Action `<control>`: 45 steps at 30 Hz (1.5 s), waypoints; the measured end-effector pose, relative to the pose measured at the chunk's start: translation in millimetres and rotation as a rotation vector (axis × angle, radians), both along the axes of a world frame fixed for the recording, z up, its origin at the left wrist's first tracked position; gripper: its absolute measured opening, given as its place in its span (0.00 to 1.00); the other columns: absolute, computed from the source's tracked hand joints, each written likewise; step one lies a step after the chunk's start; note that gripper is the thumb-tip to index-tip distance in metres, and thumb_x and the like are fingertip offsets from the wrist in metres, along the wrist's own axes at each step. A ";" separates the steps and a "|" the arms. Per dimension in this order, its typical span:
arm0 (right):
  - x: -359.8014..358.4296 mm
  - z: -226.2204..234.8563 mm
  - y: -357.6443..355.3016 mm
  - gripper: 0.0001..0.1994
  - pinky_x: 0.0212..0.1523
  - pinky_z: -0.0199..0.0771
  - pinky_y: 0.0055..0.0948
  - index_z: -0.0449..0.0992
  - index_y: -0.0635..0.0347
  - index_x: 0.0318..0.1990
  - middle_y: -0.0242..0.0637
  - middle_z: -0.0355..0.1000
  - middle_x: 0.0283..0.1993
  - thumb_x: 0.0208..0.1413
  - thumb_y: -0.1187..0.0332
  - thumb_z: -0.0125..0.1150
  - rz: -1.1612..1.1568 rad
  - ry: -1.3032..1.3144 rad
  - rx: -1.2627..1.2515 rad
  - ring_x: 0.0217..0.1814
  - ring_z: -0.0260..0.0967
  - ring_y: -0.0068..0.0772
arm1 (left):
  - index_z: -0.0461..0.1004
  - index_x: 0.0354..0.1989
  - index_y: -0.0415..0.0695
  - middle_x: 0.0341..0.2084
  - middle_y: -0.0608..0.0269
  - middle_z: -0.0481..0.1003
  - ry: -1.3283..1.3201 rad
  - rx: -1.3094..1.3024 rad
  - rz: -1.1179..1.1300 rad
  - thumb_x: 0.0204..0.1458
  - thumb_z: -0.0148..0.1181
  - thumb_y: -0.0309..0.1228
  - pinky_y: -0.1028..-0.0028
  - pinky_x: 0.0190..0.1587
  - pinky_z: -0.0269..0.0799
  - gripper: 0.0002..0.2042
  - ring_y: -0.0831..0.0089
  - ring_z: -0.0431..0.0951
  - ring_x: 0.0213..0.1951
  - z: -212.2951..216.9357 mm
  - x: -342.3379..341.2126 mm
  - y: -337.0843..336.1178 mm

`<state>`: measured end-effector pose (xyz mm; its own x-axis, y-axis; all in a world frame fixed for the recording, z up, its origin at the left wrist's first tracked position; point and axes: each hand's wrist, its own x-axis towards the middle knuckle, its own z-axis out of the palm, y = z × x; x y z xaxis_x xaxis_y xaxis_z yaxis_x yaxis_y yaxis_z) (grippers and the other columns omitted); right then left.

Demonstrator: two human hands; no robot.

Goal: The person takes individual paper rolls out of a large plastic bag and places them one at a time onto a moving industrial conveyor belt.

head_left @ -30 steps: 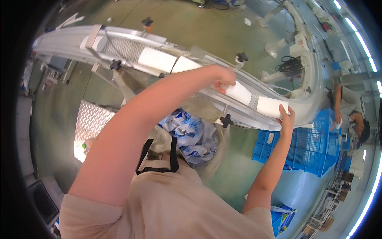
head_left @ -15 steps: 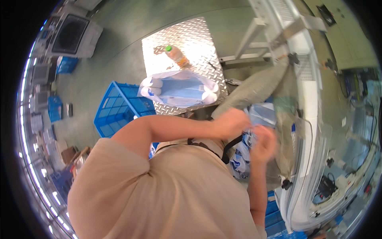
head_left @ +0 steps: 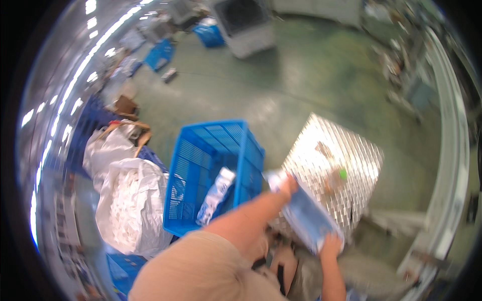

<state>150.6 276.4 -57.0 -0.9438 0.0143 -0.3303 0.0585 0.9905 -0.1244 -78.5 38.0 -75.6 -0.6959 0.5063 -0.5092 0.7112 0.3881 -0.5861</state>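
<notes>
A blue-and-white plastic bag (head_left: 310,216) stretches between my two hands at the near left edge of the metal platform. My left hand (head_left: 288,185) is closed on its far end, close to the blue crate. At its near end my right hand (head_left: 331,245) grips the other side. Motion smears the bag, so its contents cannot be made out. In the blue crate (head_left: 243,150) to the left lies a long white-and-blue package (head_left: 216,196), leaning along the crate's inside. A bottle with a green cap (head_left: 343,174) shows blurred on the platform beyond the bag.
The diamond-plate platform (head_left: 364,158) stands right of the crate. A white sack of pale pieces (head_left: 128,213) sits left of the crate, above another blue crate (head_left: 123,271). White machine framing (head_left: 454,120) runs down the right side. A boxy grey-white unit (head_left: 251,37) stands far off.
The view has swung left, bringing the blue crate to the middle. Both hands have left the bundle of bags at the right and taken hold of the bag that stood open on the platform.
</notes>
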 end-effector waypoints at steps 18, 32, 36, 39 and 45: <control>-39.5 62.8 -51.8 0.41 0.52 0.56 0.54 0.64 0.51 0.52 0.59 0.54 0.52 0.23 0.50 0.69 -0.261 -0.074 -0.271 0.56 0.50 0.60 | 0.51 0.61 0.61 0.54 0.64 0.57 -0.387 0.353 -0.140 0.35 0.60 0.54 0.29 0.50 0.46 0.41 0.65 0.64 0.52 20.3 33.1 18.3; 247.8 324.5 57.1 0.36 0.55 0.64 0.40 0.58 0.65 0.56 0.44 0.62 0.56 0.38 0.59 0.63 -1.411 1.158 -1.542 0.58 0.61 0.41 | 0.48 0.62 0.57 0.57 0.53 0.55 -0.524 0.067 -0.258 0.21 0.72 0.45 0.52 0.58 0.52 0.53 0.53 0.55 0.59 59.7 2.1 -20.3; 380.3 364.9 105.3 0.33 0.49 0.67 0.46 0.58 0.61 0.57 0.41 0.63 0.55 0.46 0.52 0.55 -1.529 1.398 -1.140 0.55 0.63 0.41 | 0.51 0.61 0.53 0.58 0.51 0.53 -0.541 0.034 -0.054 0.21 0.72 0.43 0.56 0.59 0.53 0.51 0.52 0.52 0.60 65.5 14.5 10.6; 385.8 380.4 139.2 0.30 0.47 0.66 0.48 0.61 0.59 0.56 0.39 0.63 0.54 0.48 0.51 0.54 -1.597 1.148 -1.261 0.54 0.62 0.39 | 0.51 0.60 0.46 0.57 0.49 0.54 -0.543 0.080 0.047 0.19 0.72 0.44 0.57 0.58 0.54 0.52 0.51 0.53 0.59 80.8 31.5 33.2; 323.6 336.4 216.6 0.29 0.44 0.71 0.45 0.60 0.61 0.54 0.43 0.65 0.49 0.47 0.55 0.59 -1.470 0.742 -1.517 0.46 0.67 0.42 | 0.55 0.57 0.38 0.52 0.41 0.58 -0.515 0.199 0.059 0.19 0.70 0.48 0.57 0.54 0.55 0.51 0.48 0.56 0.55 70.1 48.5 74.0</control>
<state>474.2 493.0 279.4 -0.4389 0.7641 -0.4729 0.0351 -0.5113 -0.8587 -30.0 112.0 -5.5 -0.4120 0.5956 -0.6895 0.8603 0.5036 -0.0791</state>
